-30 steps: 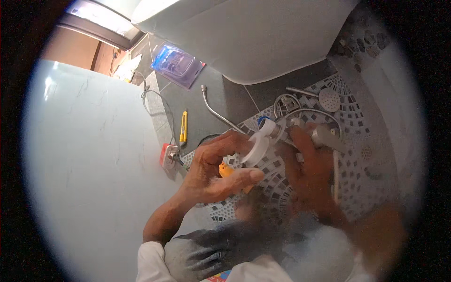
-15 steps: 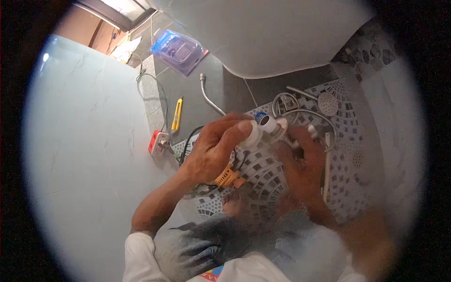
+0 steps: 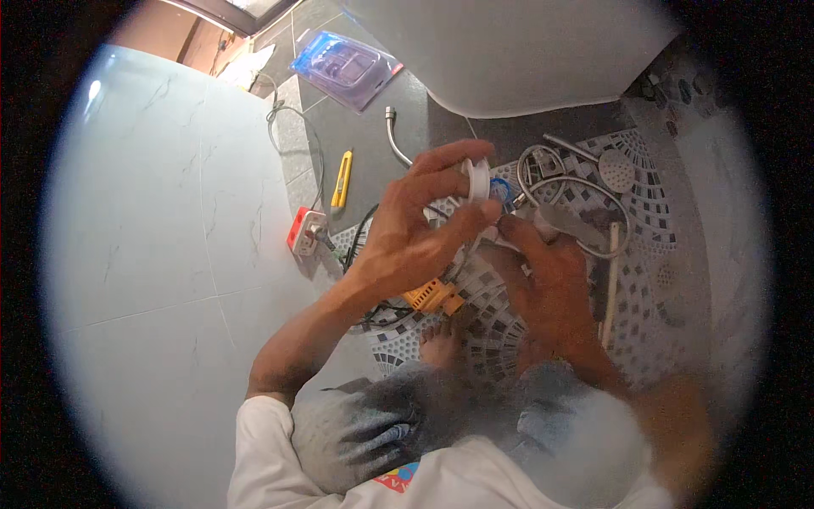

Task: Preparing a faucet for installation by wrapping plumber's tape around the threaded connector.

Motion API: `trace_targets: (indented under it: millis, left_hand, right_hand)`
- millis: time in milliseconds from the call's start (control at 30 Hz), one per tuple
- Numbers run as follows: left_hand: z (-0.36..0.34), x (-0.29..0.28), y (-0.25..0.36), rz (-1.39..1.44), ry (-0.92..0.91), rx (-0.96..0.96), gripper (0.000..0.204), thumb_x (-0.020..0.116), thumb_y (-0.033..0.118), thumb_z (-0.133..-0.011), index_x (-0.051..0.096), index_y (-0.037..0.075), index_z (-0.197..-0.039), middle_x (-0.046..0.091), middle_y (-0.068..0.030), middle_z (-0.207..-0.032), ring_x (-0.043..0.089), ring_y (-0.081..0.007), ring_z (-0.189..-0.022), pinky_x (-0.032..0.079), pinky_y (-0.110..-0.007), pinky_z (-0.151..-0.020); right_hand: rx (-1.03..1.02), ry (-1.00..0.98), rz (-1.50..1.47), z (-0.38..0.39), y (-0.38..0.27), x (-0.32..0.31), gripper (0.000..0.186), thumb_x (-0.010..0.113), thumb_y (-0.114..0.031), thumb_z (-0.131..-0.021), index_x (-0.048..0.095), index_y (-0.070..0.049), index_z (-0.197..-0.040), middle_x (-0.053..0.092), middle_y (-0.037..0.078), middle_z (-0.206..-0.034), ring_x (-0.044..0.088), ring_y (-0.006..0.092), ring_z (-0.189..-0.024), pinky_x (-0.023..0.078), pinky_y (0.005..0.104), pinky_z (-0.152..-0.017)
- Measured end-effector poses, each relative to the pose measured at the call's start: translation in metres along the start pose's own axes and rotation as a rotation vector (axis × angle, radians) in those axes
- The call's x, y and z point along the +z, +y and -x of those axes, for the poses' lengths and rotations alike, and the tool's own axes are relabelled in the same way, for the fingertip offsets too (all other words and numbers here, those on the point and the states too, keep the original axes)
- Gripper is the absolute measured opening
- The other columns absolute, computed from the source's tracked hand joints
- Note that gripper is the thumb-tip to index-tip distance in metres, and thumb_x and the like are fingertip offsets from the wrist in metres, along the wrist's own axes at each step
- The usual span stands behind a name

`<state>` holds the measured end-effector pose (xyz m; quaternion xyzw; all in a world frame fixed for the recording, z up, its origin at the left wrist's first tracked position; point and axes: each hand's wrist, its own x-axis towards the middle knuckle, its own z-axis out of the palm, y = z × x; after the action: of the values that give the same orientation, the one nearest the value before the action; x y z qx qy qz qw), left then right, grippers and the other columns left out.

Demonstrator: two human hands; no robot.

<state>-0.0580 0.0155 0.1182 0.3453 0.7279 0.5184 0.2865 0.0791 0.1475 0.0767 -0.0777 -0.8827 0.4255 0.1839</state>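
My left hand pinches a white spool of thread seal tape between thumb and fingers. Close against it, my right hand is closed around a metal tap fitting, blurred and largely covered by the fingers. The fitting's end is hidden where the two hands meet. Just beyond the spool shows a small blue round piece; I cannot tell whether it lies on the floor. Below my hands, an orange power tool with a black cord rests on the patterned floor by my bare foot.
A yellow utility knife, a bent metal pipe and a clear blue package lie on dark tiles. A red-white power strip sits by the left wall. To the right are a round shower head and metal hose.
My left hand has turned, tilting the spool upright and lifting its fingers over it. My right hand has drawn in against it, and the fitting's white end is now hidden. The view has shifted slightly.
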Motion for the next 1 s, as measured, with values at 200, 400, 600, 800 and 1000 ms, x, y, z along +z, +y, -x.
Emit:
trace_targets:
  millis: [200, 400, 600, 800, 1000]
  left_hand:
    - [0.011, 0.006, -0.003, -0.113, -0.006, 0.224, 0.018, 0.073, 0.015, -0.085, 0.071, 0.007, -0.101, 0.042, -0.0138, -0.144, 0.04, -0.0253, -0.134, 0.04, -0.039, -0.103]
    - [0.016, 0.0, -0.006, -0.206, -0.089, 0.263, 0.03, 0.075, 0.012, -0.081, 0.066, 0.011, -0.109, 0.048, -0.0131, -0.135, 0.046, -0.0281, -0.126, 0.042, -0.04, -0.1]
    - [0.013, -0.01, -0.018, -0.176, -0.125, 0.172, 0.025, 0.071, 0.004, -0.082, 0.065, 0.005, -0.106, 0.06, -0.0116, -0.114, 0.055, -0.0241, -0.111, 0.044, -0.036, -0.094]
    - [0.011, -0.017, -0.019, -0.192, -0.169, 0.177, 0.031, 0.066, 0.015, -0.085, 0.062, 0.003, -0.113, 0.061, -0.0116, -0.116, 0.057, -0.0211, -0.104, 0.043, -0.034, -0.092]
    - [-0.002, -0.01, -0.019, 0.286, -0.078, -0.109, 0.045, 0.048, 0.037, -0.095, 0.063, -0.003, -0.112, 0.059, -0.0122, -0.123, 0.056, -0.0145, -0.101, 0.042, -0.03, -0.089]
  right_hand:
    - [0.184, 0.022, -0.08, 0.001, 0.003, -0.009, 0.027, 0.067, -0.011, -0.084, 0.061, -0.004, -0.11, 0.064, 0.018, -0.09, 0.062, 0.0338, -0.079, 0.048, 0.0431, -0.07]
    - [0.16, 0.184, -0.099, -0.003, 0.002, -0.011, 0.027, 0.068, -0.02, -0.086, 0.061, -0.003, -0.105, 0.064, 0.021, -0.09, 0.063, 0.0348, -0.077, 0.05, 0.043, -0.068]
    - [0.384, 0.139, -0.293, -0.008, -0.006, -0.013, 0.028, 0.07, -0.022, -0.085, 0.061, -0.002, -0.103, 0.065, 0.02, -0.091, 0.065, 0.0297, -0.078, 0.05, 0.0391, -0.067]
    - [0.278, 0.155, -0.234, -0.008, -0.006, -0.009, 0.029, 0.074, -0.022, -0.082, 0.063, -0.002, -0.1, 0.066, 0.019, -0.086, 0.066, 0.0306, -0.077, 0.051, 0.0397, -0.067]
    - [0.126, 0.059, -0.106, -0.002, -0.013, -0.01, 0.03, 0.074, -0.022, -0.082, 0.063, -0.003, -0.103, 0.065, 0.019, -0.09, 0.063, 0.0368, -0.081, 0.05, 0.0448, -0.071]
